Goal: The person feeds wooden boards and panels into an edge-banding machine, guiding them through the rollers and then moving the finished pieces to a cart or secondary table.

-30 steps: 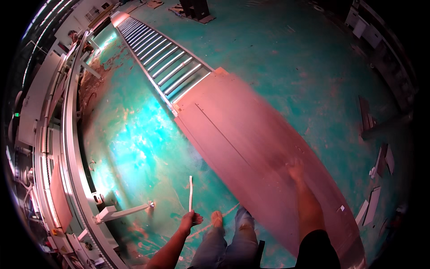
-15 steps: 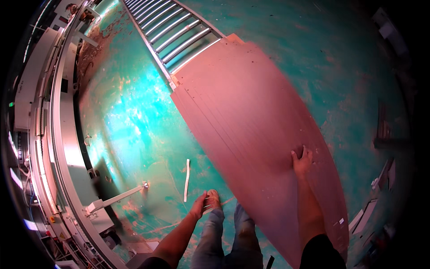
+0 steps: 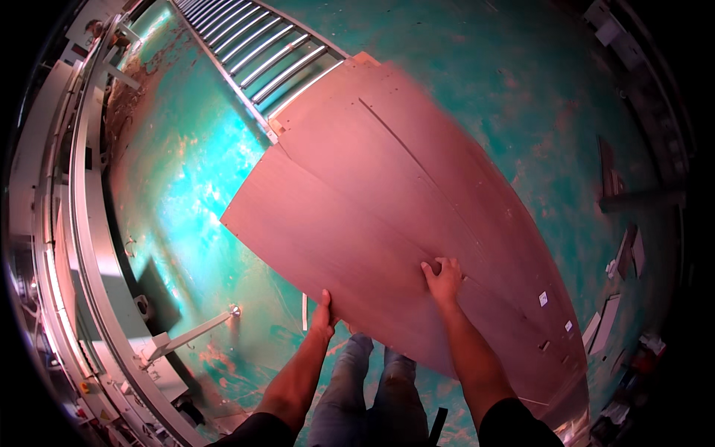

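A large reddish-brown board (image 3: 335, 216) lies on top of a stack of similar boards (image 3: 477, 179), skewed so that its left corner juts out past the stack. My left hand (image 3: 324, 320) is closed on the board's near left edge, thumb on top and the other fingers hidden beneath. Out over the board, my right hand (image 3: 445, 281) is bent, with thumb and fingers curled down against its surface. What the right fingertips hook onto is hard to make out.
Beyond the stack runs a metal roller conveyor (image 3: 261, 63). A long pale machine (image 3: 97, 246) stands at the left, with a support arm (image 3: 194, 333) reaching over the green floor. Board offcuts (image 3: 605, 324) lie at the right, and a white strip (image 3: 304, 311) lies near my left hand.
The top board has shifted left and turned, uncovering boards beneath. My right hand has moved left with it. My left hand, free before, has come up and taken hold of the board's edge.
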Demonstrator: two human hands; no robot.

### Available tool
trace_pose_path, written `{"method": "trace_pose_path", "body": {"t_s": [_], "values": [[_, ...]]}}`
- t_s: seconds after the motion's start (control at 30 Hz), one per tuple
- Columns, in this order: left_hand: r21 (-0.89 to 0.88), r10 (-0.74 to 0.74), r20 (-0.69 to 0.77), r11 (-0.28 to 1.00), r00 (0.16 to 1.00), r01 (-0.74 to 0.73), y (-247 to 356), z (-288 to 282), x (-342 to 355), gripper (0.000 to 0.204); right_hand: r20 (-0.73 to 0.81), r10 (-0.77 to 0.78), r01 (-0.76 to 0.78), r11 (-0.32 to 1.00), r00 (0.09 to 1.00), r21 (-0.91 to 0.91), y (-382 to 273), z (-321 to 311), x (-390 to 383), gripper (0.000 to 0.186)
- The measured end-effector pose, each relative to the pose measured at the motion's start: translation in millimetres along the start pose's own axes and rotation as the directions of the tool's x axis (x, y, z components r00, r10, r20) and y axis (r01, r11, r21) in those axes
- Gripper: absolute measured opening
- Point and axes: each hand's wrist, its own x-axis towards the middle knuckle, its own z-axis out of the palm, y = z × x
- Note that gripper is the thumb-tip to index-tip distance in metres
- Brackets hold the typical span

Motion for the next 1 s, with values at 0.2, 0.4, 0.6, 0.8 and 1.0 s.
{"method": "trace_pose_path", "body": {"t_s": [0.2, 0.4, 0.6, 0.8, 1.0], "values": [[0.066, 0.148, 0.032, 0.987, 0.988, -0.150, 17.2, -18.4, -203.5, 0.070, 0.098, -0.033, 0.003, 0.957, 0.995, 0.289, -12.9, -102.8, -69.0, 0.046], [0.011, 0.301, 0.045, 0.953, 0.952, -0.302, -18.6, -55.7, -430.8, 0.068, 0.568, -0.200, -0.133, 0.861, 0.798, 0.492, -36.7, -226.3, -136.1, 0.039], [0.034, 0.463, 0.030, 0.885, 0.886, -0.464, -94.7, -99.9, -523.9, 0.061, 0.793, -0.299, -0.392, 0.743, 0.531, 0.543, -105.8, -292.2, -250.6, 0.053], [-0.026, 0.460, -0.050, 0.887, 0.886, -0.462, -166.4, -162.2, -605.9, 0.064, 0.776, -0.461, -0.350, 0.707, 0.430, 0.614, -129.3, -313.7, -371.1, 0.063], [-0.052, 0.366, -0.054, 0.928, 0.929, -0.369, -252.3, -277.7, -655.8, 0.075, 0.756, -0.530, -0.276, 0.715, 0.384, 0.642, -138.7, -302.8, -476.4, 0.065]]}}
